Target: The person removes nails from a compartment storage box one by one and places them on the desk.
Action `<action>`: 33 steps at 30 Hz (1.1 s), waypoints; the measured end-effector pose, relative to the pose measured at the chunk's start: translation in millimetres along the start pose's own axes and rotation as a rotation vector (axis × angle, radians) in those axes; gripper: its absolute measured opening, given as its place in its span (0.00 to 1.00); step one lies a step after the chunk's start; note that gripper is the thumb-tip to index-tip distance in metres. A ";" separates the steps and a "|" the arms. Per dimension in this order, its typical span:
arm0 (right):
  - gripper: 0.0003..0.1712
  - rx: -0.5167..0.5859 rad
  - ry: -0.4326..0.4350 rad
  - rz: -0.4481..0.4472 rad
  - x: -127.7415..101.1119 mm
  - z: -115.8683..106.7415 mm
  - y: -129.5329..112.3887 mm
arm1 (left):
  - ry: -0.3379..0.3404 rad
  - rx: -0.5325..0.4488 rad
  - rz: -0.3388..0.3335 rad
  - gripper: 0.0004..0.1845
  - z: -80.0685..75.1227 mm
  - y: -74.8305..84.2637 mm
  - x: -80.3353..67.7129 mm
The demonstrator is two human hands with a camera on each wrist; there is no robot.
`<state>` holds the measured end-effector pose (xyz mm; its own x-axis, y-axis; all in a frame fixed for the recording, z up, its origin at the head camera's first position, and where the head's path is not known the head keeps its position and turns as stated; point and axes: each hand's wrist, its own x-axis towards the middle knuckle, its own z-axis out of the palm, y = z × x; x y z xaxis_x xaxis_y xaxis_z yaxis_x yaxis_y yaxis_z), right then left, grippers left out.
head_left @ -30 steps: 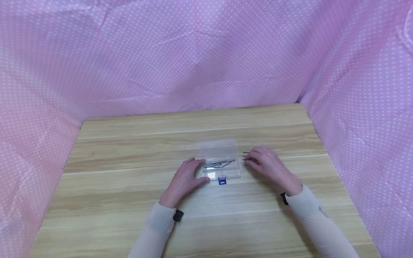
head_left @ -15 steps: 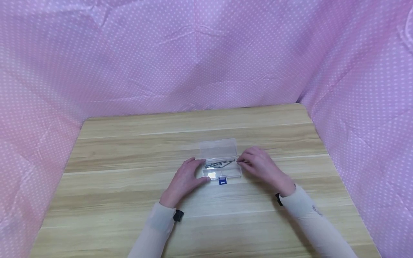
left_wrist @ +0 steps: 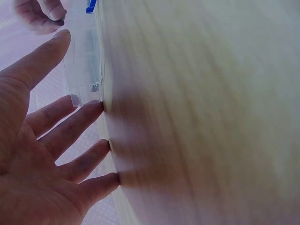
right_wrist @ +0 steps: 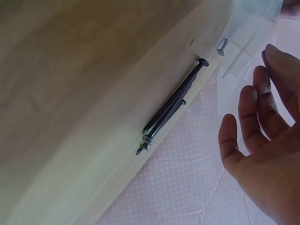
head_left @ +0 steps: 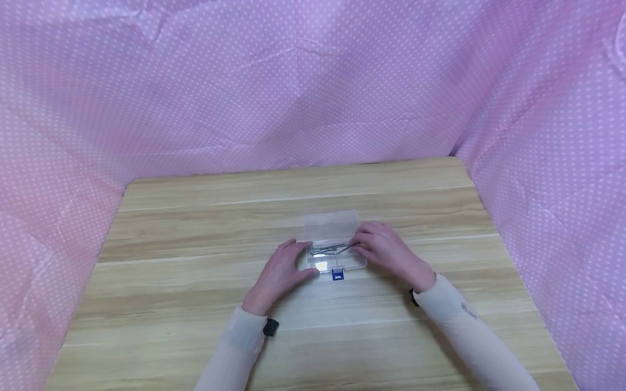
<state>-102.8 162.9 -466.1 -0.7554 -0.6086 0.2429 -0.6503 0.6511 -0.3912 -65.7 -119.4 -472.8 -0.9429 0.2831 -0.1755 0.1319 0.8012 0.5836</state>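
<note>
nails: centre of frame, inside the box; thin, stiff, light, likely slippery; best pinched mid-shaft.
box: clear, light, may slide on the bench.
right hand: over the box's right end; grip cannot be told.
left hand: grip released, fingers straight against the box's left end.

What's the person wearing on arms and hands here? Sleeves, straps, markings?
Both hands, left hand and right hand, are bare: no gloves or rings visible. Each forearm wears a snug pale beige sleeve. A small black strap piece sits at each wrist. The right sleeve bears a faint grey marking.
</note>
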 end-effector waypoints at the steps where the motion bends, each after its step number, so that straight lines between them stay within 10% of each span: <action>1: 0.06 0.003 -0.007 0.001 1.1 0.8 -0.1 | -0.002 -0.001 -0.004 0.38 0.0 0.1 -0.1; 33: 0.08 -0.054 -0.201 0.026 24.3 2.2 -3.0 | 0.005 -0.009 0.011 0.38 0.1 -1.9 -0.7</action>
<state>-119.0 145.2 -461.0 -0.7447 -0.6656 0.0491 -0.6379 0.6882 -0.3455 -65.2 -121.1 -473.9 -0.9430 0.2893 -0.1648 0.1398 0.7933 0.5926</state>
